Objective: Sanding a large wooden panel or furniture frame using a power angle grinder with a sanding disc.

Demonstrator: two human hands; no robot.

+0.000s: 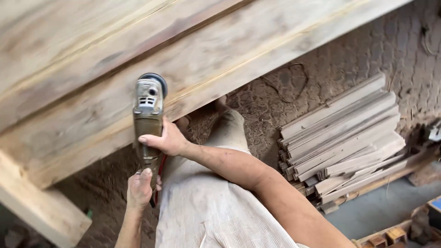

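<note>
Both my right hand and left hand grip the grinder, its disc against the plank. The plank looks partly smoothed; rough grain remains to the far right.

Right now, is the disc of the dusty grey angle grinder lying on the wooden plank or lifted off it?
On it: the grinder's disc lies against the pale wooden plank, with no gap visible.

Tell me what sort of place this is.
Probably a woodworking shop. Both hands hold an angle grinder against a big wooden plank, cut wooden slats lie stacked nearby, and the floor is coated in sawdust.
</note>
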